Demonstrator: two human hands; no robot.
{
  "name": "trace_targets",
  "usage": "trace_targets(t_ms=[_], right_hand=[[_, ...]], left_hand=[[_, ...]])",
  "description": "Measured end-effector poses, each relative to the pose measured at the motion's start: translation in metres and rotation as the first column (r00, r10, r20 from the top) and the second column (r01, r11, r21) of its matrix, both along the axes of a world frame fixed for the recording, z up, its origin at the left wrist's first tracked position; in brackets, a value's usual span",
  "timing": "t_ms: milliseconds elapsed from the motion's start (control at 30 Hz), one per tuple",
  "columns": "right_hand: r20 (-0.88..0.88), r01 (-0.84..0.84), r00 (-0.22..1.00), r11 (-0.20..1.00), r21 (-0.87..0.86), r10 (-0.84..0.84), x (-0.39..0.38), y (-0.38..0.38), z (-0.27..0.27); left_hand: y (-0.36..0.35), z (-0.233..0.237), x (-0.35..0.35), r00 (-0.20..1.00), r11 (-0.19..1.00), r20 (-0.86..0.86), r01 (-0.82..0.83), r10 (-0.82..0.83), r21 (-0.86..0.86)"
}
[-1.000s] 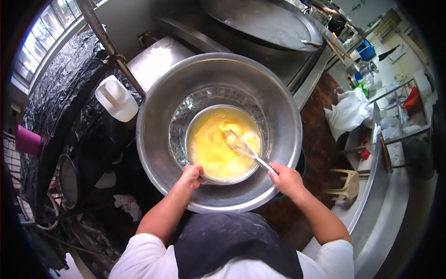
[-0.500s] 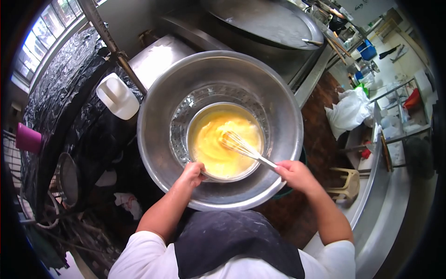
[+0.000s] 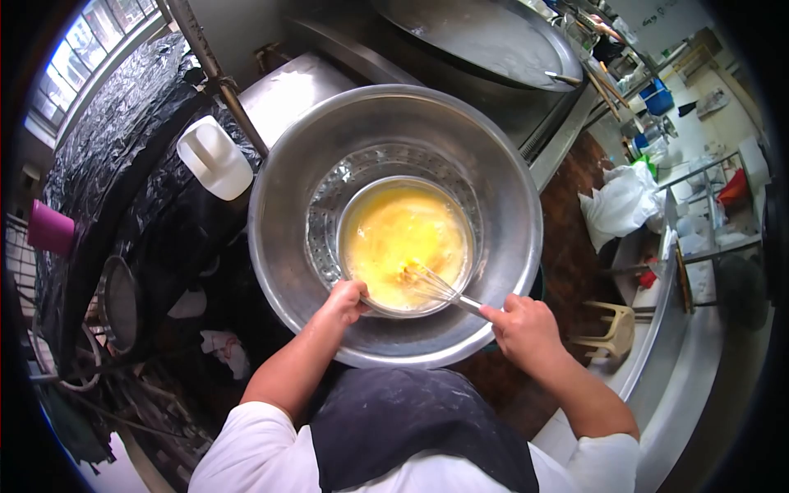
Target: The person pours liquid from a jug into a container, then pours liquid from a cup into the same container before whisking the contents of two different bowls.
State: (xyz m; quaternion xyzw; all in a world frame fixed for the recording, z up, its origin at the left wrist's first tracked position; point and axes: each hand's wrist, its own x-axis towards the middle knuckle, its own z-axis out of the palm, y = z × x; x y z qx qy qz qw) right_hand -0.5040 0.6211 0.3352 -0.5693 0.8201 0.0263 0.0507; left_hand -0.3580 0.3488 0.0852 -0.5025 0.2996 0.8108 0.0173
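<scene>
A small metal bowl (image 3: 348, 207) of frothy yellow liquid (image 3: 400, 232), which looks like beaten egg, sits inside a perforated metal colander (image 3: 322, 226). Both stand in a large, wide steel basin (image 3: 275, 197). My left hand (image 3: 345, 301) is closed on the small bowl's near-left rim. In my right hand (image 3: 520, 323) is the handle of a wire whisk (image 3: 444, 290). The whisk slants down to the left, its wires dipping into the liquid near the bowl's close side.
Left of the basin, a white plastic jug (image 3: 215, 158) rests on black plastic sheeting (image 3: 107, 131), with a purple cup (image 3: 51, 228) farther left. A large round metal lid or pan (image 3: 485, 37) lies behind. To the right are a white bag (image 3: 620, 204) and a beige stool (image 3: 606, 330).
The whisk has swept toward me, from the bowl's middle to its near side. My right hand has moved slightly down and right. My left hand keeps its grip on the rim.
</scene>
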Motion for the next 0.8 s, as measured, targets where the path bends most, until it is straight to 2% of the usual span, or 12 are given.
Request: trace_targets(t_ms=[100,133,167,200,233,300,333,433,600,633,667,800], right_hand=[[0.237,0.23,0.95,0.969,-0.095,-0.202,-0.002,0.001,-0.027],[0.585,0.498,0.628,0.842,0.205,-0.514,-0.006,-0.001,-0.036],[0.69,0.546,0.107,0.622,0.561,-0.716,-0.01,-0.002,-0.047],[0.665,0.548,-0.034,0.542,0.637,-0.746,-0.01,-0.006,-0.056],[0.666,0.548,-0.034,0.543,0.636,-0.745,-0.006,-0.005,-0.058],[0.713,0.571,0.463,0.793,0.215,-0.527,0.008,-0.006,-0.06],[0.501,0.485,0.767,0.873,-0.046,-0.4,0.014,-0.003,-0.07],[0.216,0.28,0.942,0.955,-0.097,-0.255,0.01,-0.008,-0.058],[0.457,0.412,0.842,0.888,-0.205,-0.285,0.004,0.0,-0.095],[0.769,0.642,0.411,0.754,0.138,-0.491,0.001,-0.004,-0.093],[0.801,0.631,-0.152,0.567,0.529,-0.579,-0.003,-0.008,-0.091],[0.796,0.596,0.019,0.646,0.477,-0.605,-0.018,-0.009,-0.05]], left_hand=[[0.002,-0.002,0.0,1.0,1.0,-0.003,-0.006,0.006,0.009],[0.002,0.0,-0.001,1.0,1.0,-0.01,-0.011,0.011,0.014],[0.002,0.002,-0.001,1.0,1.0,-0.012,-0.011,0.012,0.013],[0.002,0.009,-0.001,1.0,1.0,-0.002,-0.008,0.008,0.017],[0.001,0.014,-0.001,1.0,1.0,0.008,-0.005,0.004,0.021],[0.0,0.006,-0.001,1.0,1.0,0.002,-0.009,0.009,0.03],[0.0,0.002,-0.001,1.0,0.999,-0.005,-0.011,0.011,0.04],[0.001,0.005,-0.001,1.0,1.0,-0.017,-0.015,0.015,0.023],[0.003,0.011,-0.001,1.0,1.0,0.004,-0.019,0.019,-0.011],[0.002,0.013,-0.002,1.0,1.0,0.006,-0.018,0.018,-0.017],[0.002,0.014,-0.003,1.0,1.0,0.004,-0.018,0.018,-0.019],[0.003,0.014,-0.001,1.0,0.999,0.024,-0.016,0.016,-0.033]])
